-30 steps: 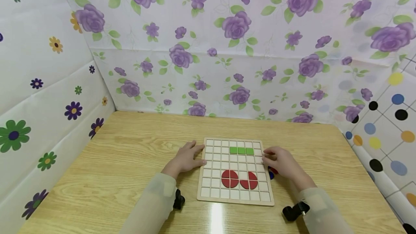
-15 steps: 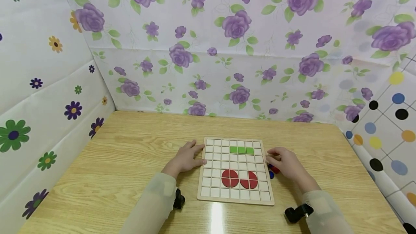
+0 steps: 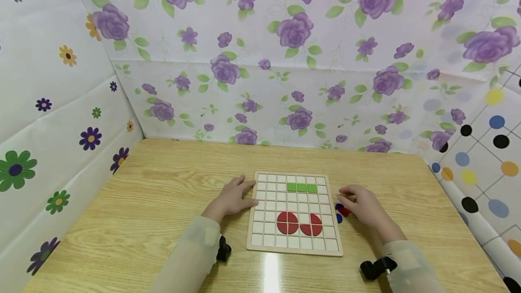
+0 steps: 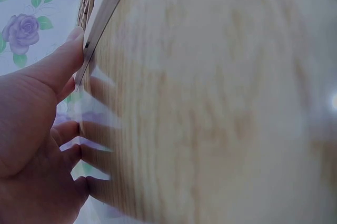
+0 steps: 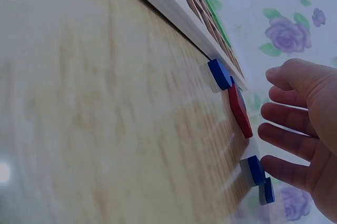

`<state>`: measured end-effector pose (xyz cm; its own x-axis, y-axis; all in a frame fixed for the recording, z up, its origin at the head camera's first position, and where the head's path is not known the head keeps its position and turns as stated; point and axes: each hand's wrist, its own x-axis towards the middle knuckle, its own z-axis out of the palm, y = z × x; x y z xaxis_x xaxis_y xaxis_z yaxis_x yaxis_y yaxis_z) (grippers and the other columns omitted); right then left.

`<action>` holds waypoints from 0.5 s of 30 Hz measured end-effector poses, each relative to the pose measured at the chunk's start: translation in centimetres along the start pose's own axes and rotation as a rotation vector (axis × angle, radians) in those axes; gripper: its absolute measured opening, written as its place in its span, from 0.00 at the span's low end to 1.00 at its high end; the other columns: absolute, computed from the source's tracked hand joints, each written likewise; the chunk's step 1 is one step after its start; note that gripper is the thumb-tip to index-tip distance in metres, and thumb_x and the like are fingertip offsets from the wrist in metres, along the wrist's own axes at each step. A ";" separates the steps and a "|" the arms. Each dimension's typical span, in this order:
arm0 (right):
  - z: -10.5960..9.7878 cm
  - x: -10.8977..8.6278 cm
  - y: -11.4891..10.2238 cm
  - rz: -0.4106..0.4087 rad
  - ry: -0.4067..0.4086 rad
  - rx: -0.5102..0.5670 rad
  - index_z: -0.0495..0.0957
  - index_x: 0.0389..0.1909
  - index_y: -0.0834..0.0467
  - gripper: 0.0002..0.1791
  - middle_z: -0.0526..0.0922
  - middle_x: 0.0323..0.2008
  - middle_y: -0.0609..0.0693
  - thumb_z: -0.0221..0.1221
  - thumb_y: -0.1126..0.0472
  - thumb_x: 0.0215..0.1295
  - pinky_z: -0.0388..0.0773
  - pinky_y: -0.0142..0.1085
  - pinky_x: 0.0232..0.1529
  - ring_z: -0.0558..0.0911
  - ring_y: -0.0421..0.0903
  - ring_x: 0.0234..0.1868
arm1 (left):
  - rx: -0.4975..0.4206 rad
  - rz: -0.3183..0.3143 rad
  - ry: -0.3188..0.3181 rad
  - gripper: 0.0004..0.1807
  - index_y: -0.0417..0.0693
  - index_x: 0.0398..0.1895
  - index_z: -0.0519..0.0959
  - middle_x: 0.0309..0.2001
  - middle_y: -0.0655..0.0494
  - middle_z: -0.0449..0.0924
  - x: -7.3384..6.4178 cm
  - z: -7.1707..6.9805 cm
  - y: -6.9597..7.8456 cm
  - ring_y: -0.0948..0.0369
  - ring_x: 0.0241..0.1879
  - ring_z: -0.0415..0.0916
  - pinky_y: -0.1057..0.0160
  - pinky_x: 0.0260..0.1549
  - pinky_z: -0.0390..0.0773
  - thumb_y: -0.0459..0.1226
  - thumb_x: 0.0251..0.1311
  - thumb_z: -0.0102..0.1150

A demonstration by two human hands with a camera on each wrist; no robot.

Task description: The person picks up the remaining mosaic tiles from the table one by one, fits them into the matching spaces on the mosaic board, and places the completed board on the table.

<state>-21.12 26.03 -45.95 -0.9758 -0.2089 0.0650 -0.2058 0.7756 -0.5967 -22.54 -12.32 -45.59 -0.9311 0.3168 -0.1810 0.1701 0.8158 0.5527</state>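
Tabletop, hands by board, extra blue pcs (R-wrist view only)

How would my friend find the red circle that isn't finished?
On the table, look for the gridded board between the left hand and the right hand. In its lower half, the unfinished red circle sits nearer the right hand than the full red circle. Unlike that whole neighbour, its top-left quarter is missing.
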 end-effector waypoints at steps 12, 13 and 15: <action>-0.5 -0.4 0.5 0.014 0.000 0.004 0.77 0.52 0.64 0.18 0.82 0.47 0.60 0.57 0.57 0.67 0.81 0.39 0.37 0.82 0.54 0.45 | 0.005 0.002 -0.002 0.36 0.57 0.72 0.60 0.75 0.43 0.44 0.0 -0.1 0.1 0.45 0.75 0.38 0.39 0.70 0.40 0.52 0.61 0.57; -0.5 -0.4 0.5 0.015 0.000 0.007 0.77 0.52 0.64 0.18 0.82 0.47 0.60 0.57 0.57 0.67 0.81 0.38 0.36 0.83 0.54 0.44 | 0.004 0.001 -0.002 0.36 0.57 0.72 0.60 0.75 0.43 0.44 0.0 -0.1 0.1 0.45 0.75 0.38 0.39 0.70 0.40 0.52 0.61 0.58; -0.4 -0.5 0.6 0.015 0.004 0.006 0.77 0.51 0.64 0.17 0.82 0.46 0.59 0.57 0.57 0.67 0.80 0.36 0.34 0.83 0.53 0.43 | 0.003 0.000 -0.002 0.36 0.57 0.71 0.60 0.75 0.43 0.44 -0.1 -0.1 0.1 0.45 0.75 0.38 0.39 0.70 0.40 0.52 0.61 0.58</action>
<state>-20.78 26.83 -45.96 -0.9791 -0.1947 0.0594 -0.1907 0.7751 -0.6024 -22.50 -12.29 -45.46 -0.9304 0.3178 -0.1829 0.1710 0.8173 0.5503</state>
